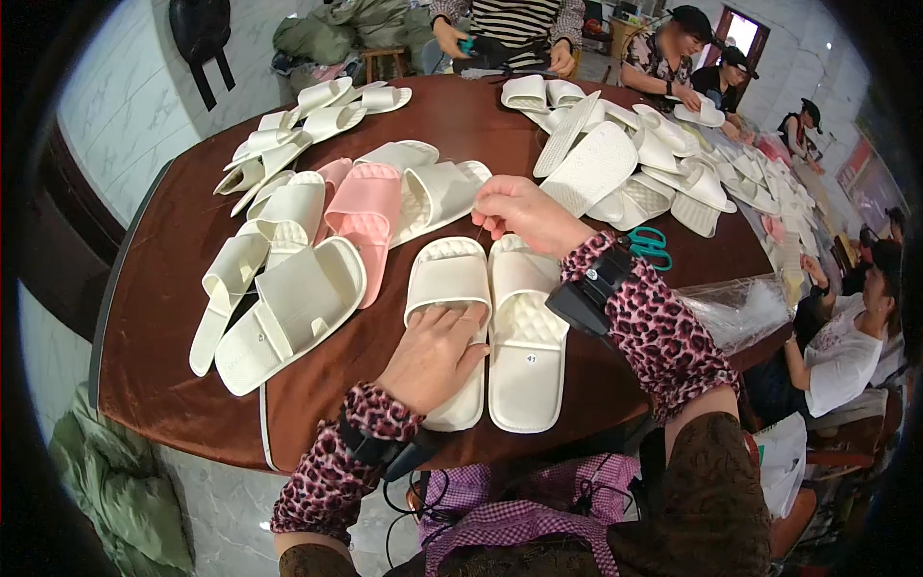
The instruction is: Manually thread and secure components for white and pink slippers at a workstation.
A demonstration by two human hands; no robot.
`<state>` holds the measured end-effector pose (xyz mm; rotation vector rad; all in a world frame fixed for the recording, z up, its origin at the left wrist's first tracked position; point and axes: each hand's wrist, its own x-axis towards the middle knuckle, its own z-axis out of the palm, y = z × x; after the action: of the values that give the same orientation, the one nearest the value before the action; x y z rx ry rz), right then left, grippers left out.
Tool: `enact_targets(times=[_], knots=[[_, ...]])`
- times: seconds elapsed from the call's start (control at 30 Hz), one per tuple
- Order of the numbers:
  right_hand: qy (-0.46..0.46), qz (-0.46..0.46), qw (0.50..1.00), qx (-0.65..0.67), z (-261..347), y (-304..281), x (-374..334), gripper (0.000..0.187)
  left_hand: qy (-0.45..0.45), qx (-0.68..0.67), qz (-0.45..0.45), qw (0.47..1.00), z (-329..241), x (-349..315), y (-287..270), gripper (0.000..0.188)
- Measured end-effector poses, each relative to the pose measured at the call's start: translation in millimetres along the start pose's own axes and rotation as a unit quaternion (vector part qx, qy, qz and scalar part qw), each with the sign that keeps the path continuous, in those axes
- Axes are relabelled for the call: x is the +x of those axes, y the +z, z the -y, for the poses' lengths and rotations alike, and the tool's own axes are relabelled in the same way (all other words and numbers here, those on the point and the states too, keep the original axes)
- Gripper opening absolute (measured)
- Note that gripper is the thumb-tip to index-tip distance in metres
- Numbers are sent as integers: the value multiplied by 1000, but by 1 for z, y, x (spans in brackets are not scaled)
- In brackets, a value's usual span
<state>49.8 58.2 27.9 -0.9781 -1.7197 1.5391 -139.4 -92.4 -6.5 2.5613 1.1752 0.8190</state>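
Note:
Two white slippers lie side by side on the brown tablecloth in front of me, toes pointing away: a left slipper and a right slipper with a small sticker on its insole. My left hand rests flat on the left slipper, its fingers stretched into the opening under the strap, fingertips partly hidden. Just beyond the toes, my right hand is closed in a pinch. A thin dark line hangs below those fingers, too fine to name. Teal-handled scissors lie right of my right wrist.
White slippers and pink slippers stand at the left on the brown tablecloth. A heap of white slippers covers the far right. Clear plastic wrap lies at the right edge. Other people work across and to the right.

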Motion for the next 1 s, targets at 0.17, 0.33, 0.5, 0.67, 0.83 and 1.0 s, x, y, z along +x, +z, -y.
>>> enact_targets(times=[0.17,0.33,0.5,0.67,0.83,1.0], knots=[[-87,-62,993,43,5,9,-33,9,-7,-108,-69,992,-9,15,-28,27],[-197,-89,973,80,0,25,-52,11,-161,-372,-89,910,6,64,-18,27],[-187,-120,969,108,-9,34,-58,8,-230,-458,-66,856,13,81,6,16],[-162,-165,963,137,-20,29,-59,7,-258,-485,-85,832,14,80,14,10],[-139,-200,961,129,-21,29,-60,10,-264,-540,-123,789,18,77,15,12],[-152,-220,960,79,-20,33,-60,12,-254,-592,-135,753,27,73,15,13]])
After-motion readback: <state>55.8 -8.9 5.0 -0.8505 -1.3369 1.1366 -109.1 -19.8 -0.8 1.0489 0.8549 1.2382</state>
